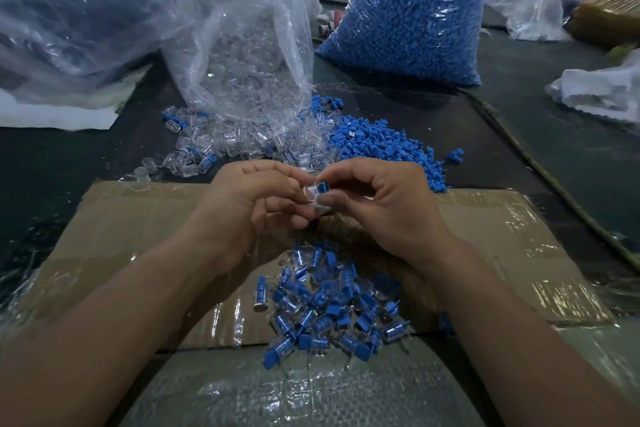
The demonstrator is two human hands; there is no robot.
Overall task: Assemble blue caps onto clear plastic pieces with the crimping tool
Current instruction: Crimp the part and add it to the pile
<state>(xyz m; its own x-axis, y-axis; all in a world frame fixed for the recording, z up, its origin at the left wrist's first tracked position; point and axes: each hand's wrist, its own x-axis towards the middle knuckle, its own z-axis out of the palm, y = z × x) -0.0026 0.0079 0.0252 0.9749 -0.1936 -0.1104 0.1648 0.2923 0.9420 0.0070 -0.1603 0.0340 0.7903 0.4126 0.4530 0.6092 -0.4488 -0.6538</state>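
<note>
My left hand [256, 204] and my right hand [377, 204] meet above the cardboard, fingers curled. Between them sits a clear plastic piece [316, 204] with a blue cap [324, 188] on it; the left fingers pinch the clear piece and the right thumb and forefinger pinch the cap. A heap of joined blue-and-clear pieces [329, 305] lies on the cardboard below my wrists. Loose clear pieces [214, 146] spill from an open bag, and loose blue caps [388, 146] lie beside them. No crimping tool is visible.
A taped cardboard sheet [138, 229] covers the dark table. Behind stand a clear bag of clear pieces [249, 38], a full bag of blue caps [412, 10] and a large bag [79, 7] at the left. More plastic bags [599, 90] lie at the right.
</note>
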